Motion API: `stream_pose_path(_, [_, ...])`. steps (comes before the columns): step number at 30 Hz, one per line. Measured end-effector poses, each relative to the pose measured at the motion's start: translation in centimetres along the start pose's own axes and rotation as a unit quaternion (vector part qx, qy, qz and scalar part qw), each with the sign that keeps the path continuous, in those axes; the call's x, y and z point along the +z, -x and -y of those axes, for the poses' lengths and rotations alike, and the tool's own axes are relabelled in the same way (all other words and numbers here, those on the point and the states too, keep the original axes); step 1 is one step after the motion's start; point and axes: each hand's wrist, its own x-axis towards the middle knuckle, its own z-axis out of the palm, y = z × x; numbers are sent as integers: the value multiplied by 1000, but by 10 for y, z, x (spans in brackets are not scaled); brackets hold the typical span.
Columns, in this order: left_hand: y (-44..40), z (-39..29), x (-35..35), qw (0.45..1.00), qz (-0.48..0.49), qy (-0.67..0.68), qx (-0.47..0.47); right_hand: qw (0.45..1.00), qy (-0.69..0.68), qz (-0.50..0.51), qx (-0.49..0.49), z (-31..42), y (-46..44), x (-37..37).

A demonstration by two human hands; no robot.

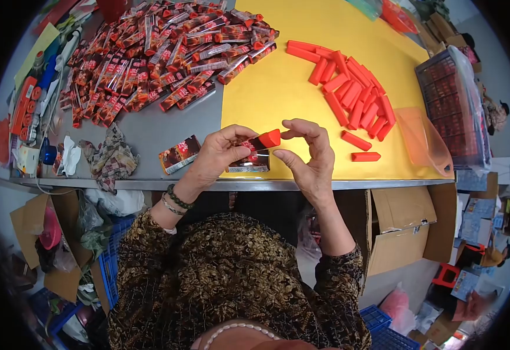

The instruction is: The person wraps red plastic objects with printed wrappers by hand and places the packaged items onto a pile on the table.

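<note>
Between the thumb and fingers of my left hand (pixel 217 153) is a dark printed sleeve (pixel 255 143) with a red triangular stick (pixel 270 138) showing at its right end. My right hand (pixel 310 160) is just beside that red end, thumb and index finger apart, gripping nothing. Under my hands a flat printed wrapper (pixel 249 164) lies at the table's front edge. Left of it, near my left wrist, rests a stack of flat printed wrappers (pixel 179 154). To the right, many red sticks (pixel 354 93) lie loose on the yellow sheet, two of them nearest my right hand.
A large heap of filled printed packets (pixel 167 55) covers the back left. A crumpled cloth (pixel 112 154) lies at front left. An orange plastic scoop-like tray (pixel 421 140) and a dark crate (pixel 453 105) stand at the right. Cardboard boxes (pixel 404 233) sit below the table.
</note>
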Motion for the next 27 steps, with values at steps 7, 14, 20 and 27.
stream_pose_path(7, [0,8,-2,1000,2,3,10,999,36,-19,-25,3,3,5])
stream_pose_path(14, [2,6,8,999,16,-28,35,998,68,-3,9,-1,6,7])
stream_pose_path(20, [4,7,1,996,51,70,-32,983,-154,-14,96,6,5,7])
stream_pose_path(27, [7,1,10,994,52,93,-14,999,41,13,-25,1,9,10])
